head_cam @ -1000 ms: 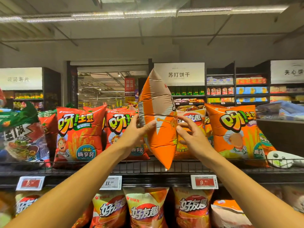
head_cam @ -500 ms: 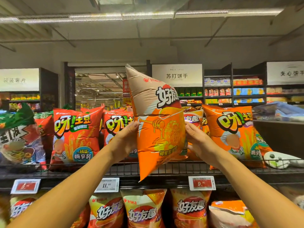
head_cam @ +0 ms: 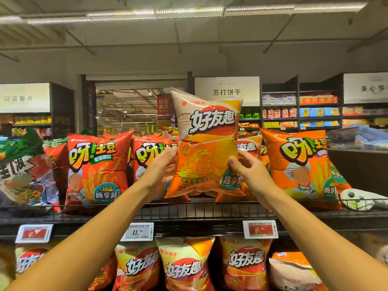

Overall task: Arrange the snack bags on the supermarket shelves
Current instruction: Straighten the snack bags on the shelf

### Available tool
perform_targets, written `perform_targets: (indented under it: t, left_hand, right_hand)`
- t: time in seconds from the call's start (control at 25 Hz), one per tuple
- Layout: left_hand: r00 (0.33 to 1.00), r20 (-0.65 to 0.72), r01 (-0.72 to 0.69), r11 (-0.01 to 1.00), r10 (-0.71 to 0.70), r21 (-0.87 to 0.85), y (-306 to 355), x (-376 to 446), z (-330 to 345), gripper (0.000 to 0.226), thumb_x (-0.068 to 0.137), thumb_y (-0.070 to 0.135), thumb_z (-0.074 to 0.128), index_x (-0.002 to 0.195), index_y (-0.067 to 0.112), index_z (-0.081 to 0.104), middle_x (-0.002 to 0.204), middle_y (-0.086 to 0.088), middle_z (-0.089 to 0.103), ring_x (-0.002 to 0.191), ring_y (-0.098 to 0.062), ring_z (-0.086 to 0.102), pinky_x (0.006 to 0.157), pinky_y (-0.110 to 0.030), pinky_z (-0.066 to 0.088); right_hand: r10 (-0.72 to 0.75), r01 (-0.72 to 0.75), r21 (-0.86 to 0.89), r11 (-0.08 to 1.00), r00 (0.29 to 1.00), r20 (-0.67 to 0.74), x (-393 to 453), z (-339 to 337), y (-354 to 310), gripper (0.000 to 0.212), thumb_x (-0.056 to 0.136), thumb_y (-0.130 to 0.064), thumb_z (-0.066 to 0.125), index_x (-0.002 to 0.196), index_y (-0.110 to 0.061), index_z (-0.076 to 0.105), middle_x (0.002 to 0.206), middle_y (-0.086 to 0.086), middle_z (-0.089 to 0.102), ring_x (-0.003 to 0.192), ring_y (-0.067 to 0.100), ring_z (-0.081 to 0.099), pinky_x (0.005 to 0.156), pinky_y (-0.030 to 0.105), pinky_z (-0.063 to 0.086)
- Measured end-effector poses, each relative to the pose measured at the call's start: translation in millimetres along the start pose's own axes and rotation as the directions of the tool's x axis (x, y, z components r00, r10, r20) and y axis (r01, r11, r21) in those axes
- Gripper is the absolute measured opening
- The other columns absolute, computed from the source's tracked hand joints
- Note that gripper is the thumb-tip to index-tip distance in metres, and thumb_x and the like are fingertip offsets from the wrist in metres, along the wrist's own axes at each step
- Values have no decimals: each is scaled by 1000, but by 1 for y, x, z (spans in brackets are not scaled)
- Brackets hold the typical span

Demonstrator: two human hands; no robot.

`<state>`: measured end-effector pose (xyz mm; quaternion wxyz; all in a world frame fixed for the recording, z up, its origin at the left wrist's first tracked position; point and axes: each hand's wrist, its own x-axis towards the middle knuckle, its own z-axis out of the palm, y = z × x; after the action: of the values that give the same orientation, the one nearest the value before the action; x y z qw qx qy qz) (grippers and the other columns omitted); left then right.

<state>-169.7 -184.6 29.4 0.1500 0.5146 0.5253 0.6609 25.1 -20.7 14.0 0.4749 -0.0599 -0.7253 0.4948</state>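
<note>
Gripping the 好友趣 bag (head_cam: 206, 148) with both hands, left hand (head_cam: 161, 171) and right hand (head_cam: 249, 173), you've now turned its front toward you above the 9.80 tag (head_cam: 260, 229).

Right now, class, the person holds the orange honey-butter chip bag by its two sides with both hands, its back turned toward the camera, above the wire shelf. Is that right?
Not quite. The head view shows the orange chip bag with its printed front, not its back, facing the camera. The rest holds: the left hand and the right hand grip its two sides above the wire shelf.
</note>
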Motion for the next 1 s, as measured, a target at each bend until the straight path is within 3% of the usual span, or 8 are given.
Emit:
perform_targets:
  t: [0.12,0.28,0.36,0.48,0.56,0.72,0.84,1.0]
  left_hand:
    - [992,124,-43,990,27,131,-9,0,-1,58,82,55,65,136,42,48,123,12,68,113,-8,64,85,-23,53]
    - [1000,26,-15,966,9,256,-20,9,-1,45,75,57,65,117,53,49,113,24,57,104,3,59,69,-12,48]
    - [1000,-6,4,966,-2,260,-29,14,-1,29,82,50,65,107,53,50,109,27,57,100,7,57,66,-12,45]
    - [999,-12,54,960,-53,275,-52,22,-9,42,90,39,66,129,38,49,127,9,60,119,-12,57,85,-28,51]
    - [996,-22,84,938,-82,337,-62,24,-12,60,90,41,66,144,27,42,137,2,56,126,-20,54,100,-43,49]
    - [989,-10,145,938,-150,316,-77,23,-14,59,91,41,65,143,25,41,134,-3,58,115,-20,62,87,-39,55]
    - [986,3,155,931,-165,332,-79,24,-17,46,90,43,64,130,33,43,124,3,60,108,-12,63,83,-37,57]
    - [981,54,162,938,-187,306,-77,24,-22,55,77,56,67,122,40,42,116,12,59,98,-3,65,64,-21,57]
  right_hand:
    - [-6,4,-51,999,1000,-26,8,5,7,77,76,-48,67,145,-19,48,133,1,58,121,14,54,88,23,47]
    - [34,-37,-93,995,999,-36,20,12,25,71,89,-36,70,151,-17,41,149,8,47,126,15,44,97,30,39]
    - [55,-59,-109,992,998,-40,22,14,36,71,89,-35,71,150,-17,39,150,9,46,125,15,45,98,31,39]
    - [111,-114,-145,983,993,-25,23,14,51,74,88,-37,72,150,-16,39,148,8,48,128,18,48,100,31,41]
    - [144,-143,-178,974,990,-8,22,13,59,75,87,-39,72,149,-15,40,145,7,50,124,17,51,96,27,43]
    - [199,-191,-215,958,980,17,24,13,70,63,86,-41,72,139,-20,45,117,-9,57,95,-7,52,71,8,40]
    - [251,-230,-247,941,966,60,27,10,70,60,78,-52,72,126,-27,46,110,-16,58,95,-6,54,71,15,44]
    - [275,-235,-281,930,955,114,30,2,62,72,65,-61,71,124,-29,46,110,-15,59,100,1,59,70,26,52]
